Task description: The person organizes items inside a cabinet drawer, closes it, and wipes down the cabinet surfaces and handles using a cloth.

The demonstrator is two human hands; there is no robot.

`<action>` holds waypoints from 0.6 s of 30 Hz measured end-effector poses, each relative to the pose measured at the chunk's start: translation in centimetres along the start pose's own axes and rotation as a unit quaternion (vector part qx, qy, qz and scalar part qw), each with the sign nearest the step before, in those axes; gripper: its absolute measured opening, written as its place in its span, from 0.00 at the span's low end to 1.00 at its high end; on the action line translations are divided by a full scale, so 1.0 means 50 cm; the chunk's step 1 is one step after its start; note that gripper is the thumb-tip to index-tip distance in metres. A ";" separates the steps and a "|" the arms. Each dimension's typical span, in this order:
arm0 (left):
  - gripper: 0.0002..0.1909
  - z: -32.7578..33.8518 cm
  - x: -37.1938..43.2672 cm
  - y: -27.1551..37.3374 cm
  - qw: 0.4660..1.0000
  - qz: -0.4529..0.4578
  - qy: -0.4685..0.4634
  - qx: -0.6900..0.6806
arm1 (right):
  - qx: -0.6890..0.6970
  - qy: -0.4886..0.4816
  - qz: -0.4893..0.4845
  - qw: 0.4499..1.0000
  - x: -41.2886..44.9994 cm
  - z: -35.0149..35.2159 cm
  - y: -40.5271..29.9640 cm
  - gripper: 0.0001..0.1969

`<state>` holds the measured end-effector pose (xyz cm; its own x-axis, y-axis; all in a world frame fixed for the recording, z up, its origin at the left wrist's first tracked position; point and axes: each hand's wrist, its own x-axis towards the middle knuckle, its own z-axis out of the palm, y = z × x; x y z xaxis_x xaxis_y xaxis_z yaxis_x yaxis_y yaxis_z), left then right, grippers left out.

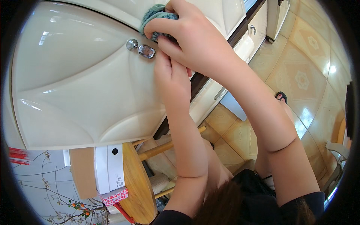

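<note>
Bunched in my right hand [194,36] is a green-blue cloth [152,16], pressed against the glossy cream cabinet front near the seam between two doors. Just below it, my left hand [173,73] is by the edge of the lower cabinet door [78,104], with its fingers curled. The right hand partly covers those fingertips, so what they grip cannot be told. A metal knob with a faceted crystal-like pendant [146,51] hangs on the door, left of both hands.
A round wooden stool [137,182] at lower left bears stacked boxes, including a white one [109,168]. Beside it are branches with orange fruit [81,207]. A pale blue bin-like object [234,105] stands on the tiled floor [301,76]. At right is a chair part [337,150].
</note>
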<state>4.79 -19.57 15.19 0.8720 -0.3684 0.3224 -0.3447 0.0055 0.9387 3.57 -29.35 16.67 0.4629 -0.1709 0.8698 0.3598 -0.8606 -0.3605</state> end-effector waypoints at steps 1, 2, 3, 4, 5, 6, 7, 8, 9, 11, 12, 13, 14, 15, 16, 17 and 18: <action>0.11 -0.002 0.000 0.002 1.000 -0.003 0.003 0.000 | -0.061 0.020 -0.025 0.998 0.002 0.000 -0.003 0.09; 0.11 -0.003 0.001 0.005 1.000 -0.006 0.006 0.000 | 0.051 -0.019 0.016 0.998 0.007 -0.007 0.000 0.09; 0.11 -0.006 0.000 0.004 1.000 -0.005 0.007 0.002 | 0.163 -0.057 0.057 0.983 0.011 -0.014 0.003 0.08; 0.11 -0.003 -0.001 0.001 1.000 -0.002 0.000 0.005 | 0.160 -0.058 0.058 0.984 0.018 -0.022 0.029 0.08; 0.11 0.001 -0.002 -0.001 1.000 0.000 -0.008 0.008 | 0.223 -0.128 -0.016 0.966 0.030 -0.027 0.071 0.08; 0.11 -0.005 0.000 0.001 1.000 0.001 -0.006 0.010 | 0.257 -0.160 -0.056 0.951 0.037 -0.032 0.063 0.08; 0.12 -0.011 0.001 0.004 1.000 0.002 -0.012 0.017 | 0.292 -0.194 -0.094 0.932 0.043 -0.036 0.056 0.08; 0.13 -0.016 0.003 0.006 1.000 0.004 -0.018 0.023 | 0.314 -0.125 0.030 0.941 0.023 -0.041 0.029 0.08; 0.13 -0.012 0.002 0.009 1.000 0.003 -0.018 0.022 | 0.312 -0.064 0.090 0.944 0.018 -0.028 0.022 0.09; 0.15 -0.001 0.001 0.015 1.000 -0.001 -0.013 0.012 | 0.311 -0.001 0.149 0.939 0.011 -0.020 0.012 0.09; 0.15 -0.005 0.001 0.013 1.000 -0.002 -0.011 0.013 | 0.294 -0.008 0.155 0.943 0.011 -0.028 0.000 0.10; 0.15 -0.009 0.003 0.011 1.000 -0.001 -0.021 0.019 | 0.277 -0.016 0.160 0.947 0.014 -0.033 -0.008 0.11; 0.15 -0.013 0.004 0.010 0.999 0.000 -0.031 0.026 | 0.279 -0.017 0.161 0.947 0.019 -0.036 -0.010 0.11; 0.15 -0.011 0.003 0.010 0.999 0.000 -0.031 0.024 | 0.271 -0.058 0.182 0.943 0.024 -0.041 -0.007 0.11; 0.15 -0.007 0.003 0.011 0.999 -0.002 -0.031 0.018 | 0.263 -0.099 0.204 0.938 0.027 -0.045 -0.002 0.11; 0.15 -0.004 0.002 0.012 0.999 -0.003 -0.032 0.013 | 0.260 -0.100 0.204 0.938 0.026 -0.044 0.005 0.11; 0.15 -0.006 0.002 0.013 0.999 -0.001 -0.032 0.014 | 0.251 -0.119 0.169 0.946 0.028 -0.042 0.009 0.10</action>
<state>4.77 -19.34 15.86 0.8490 -0.4267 0.3117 -0.3534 -0.0201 0.9352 2.70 -31.00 18.44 0.7677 -0.2321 0.5973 0.4699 -0.4299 -0.7710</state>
